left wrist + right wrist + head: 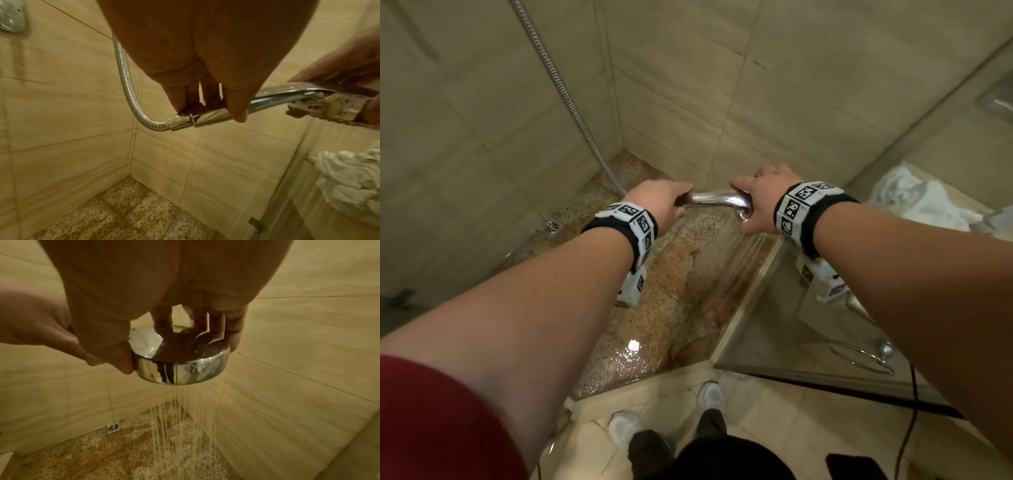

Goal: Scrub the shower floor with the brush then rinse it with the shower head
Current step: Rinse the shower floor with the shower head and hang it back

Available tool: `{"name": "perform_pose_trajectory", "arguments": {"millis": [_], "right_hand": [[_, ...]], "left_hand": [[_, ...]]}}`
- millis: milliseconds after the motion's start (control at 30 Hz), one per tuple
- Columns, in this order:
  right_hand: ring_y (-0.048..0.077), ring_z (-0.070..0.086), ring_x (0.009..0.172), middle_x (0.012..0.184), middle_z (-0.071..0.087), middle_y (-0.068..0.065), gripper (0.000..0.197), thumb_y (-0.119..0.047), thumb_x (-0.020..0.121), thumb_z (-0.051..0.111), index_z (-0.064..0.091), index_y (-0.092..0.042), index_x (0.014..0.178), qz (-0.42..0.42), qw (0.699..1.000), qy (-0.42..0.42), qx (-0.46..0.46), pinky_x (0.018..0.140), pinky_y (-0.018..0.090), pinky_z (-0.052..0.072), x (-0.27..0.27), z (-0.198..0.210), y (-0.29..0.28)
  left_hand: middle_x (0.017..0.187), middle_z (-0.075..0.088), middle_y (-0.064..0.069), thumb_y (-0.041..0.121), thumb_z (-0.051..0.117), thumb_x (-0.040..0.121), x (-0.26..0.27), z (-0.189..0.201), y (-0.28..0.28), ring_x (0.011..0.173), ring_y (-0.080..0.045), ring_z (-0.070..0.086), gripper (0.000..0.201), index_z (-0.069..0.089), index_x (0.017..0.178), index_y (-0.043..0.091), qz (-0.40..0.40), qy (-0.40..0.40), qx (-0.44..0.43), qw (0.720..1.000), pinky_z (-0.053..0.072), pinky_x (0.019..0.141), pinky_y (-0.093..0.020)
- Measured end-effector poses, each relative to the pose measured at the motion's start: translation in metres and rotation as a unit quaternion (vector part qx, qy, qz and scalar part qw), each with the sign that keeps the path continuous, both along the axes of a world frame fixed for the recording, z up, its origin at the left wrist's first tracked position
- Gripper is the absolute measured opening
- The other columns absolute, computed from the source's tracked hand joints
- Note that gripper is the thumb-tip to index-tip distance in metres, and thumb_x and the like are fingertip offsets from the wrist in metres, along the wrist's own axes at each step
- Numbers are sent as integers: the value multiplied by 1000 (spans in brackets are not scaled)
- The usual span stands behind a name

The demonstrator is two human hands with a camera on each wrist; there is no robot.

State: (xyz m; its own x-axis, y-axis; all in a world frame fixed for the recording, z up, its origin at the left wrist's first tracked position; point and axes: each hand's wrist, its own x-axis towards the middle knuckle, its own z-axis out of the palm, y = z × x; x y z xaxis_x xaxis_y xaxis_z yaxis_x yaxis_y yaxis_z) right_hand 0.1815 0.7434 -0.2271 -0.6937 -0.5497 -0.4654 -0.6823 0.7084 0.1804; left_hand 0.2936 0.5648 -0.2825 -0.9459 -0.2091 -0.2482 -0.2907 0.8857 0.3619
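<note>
A tiled shower stall seen from above, with beige walls (500, 113) meeting in a corner and a speckled granite shower floor (674, 284) that gleams wet under standing water, which suggests the rinse is well under way. A glass panel (784, 315) closes the right side, likely keeping the spray inside, and white towels (917, 202) lie beyond it, out of the wet. A person stands just outside the stall with both bare arms stretched in, probably to stay dry. A ribbed metal hose (561, 89) hangs down the left wall and curves to the shower head (717, 200), which is held level above the floor between the two hands, so its face points straight down. The left hand (657, 204) wraps the handle near the hose joint, fingers (174, 95) curled round it and thumb pressed on the near side, seemingly to steady and steer. The right hand (763, 202) cups the round chrome head, fingers (232, 331) spread over its rim and thumb pinching the opposite edge, apparently to aim it. Thin streams of water (164, 426) fall onto the floor near the right wall. A small round drain (552, 226) sits by the left wall, where the runoff should go. No brush is in view.
</note>
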Motion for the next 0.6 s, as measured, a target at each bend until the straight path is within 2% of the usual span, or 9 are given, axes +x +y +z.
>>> {"name": "perform_pose_trajectory", "arguments": {"millis": [67,133,300,400,533,600], "right_hand": [[34,45,120,127,50,8,83,-57,71,76,39,-43,145,1,1000,-11,2,97,51,50,5,-4,-6],[33,46,118,124,52,7,84,-59,70,74,39,-44,144,2,1000,-19,3,98,51,49,10,-8,-12],[31,46,102,107,53,5,70,-61,68,72,46,-42,130,5,999,-39,-6,93,47,51,28,-18,-27],[31,49,102,103,52,4,70,-62,66,72,47,-43,129,5,998,-57,-13,92,47,51,40,-26,-37],[31,50,101,107,55,6,69,-56,71,72,46,-40,134,25,996,-82,-20,83,37,48,56,-38,-48],[31,50,102,105,55,5,66,-55,71,72,48,-39,131,27,995,-98,-26,82,37,47,67,-43,-58]], "left_hand": [[107,69,1,30,60,98,7,0,-4,94,-24,64,24,59,122,28,0,-14,-2,1000,55,87,-42],[114,69,-1,31,60,99,13,0,-8,101,-25,64,32,57,130,26,0,-30,-11,999,54,91,-43],[110,70,-2,31,58,99,32,-4,-22,97,-26,65,29,58,128,30,9,-64,-24,998,56,88,-45],[110,71,0,33,60,98,46,-7,-32,98,-25,65,28,59,126,32,24,-71,-26,997,56,89,-45],[123,68,-1,33,59,99,66,-12,-45,109,-27,64,41,52,140,34,37,-93,-44,994,53,94,-44],[129,66,-1,32,59,99,79,-14,-54,113,-26,63,48,48,146,37,52,-100,-50,992,52,97,-43]]}}
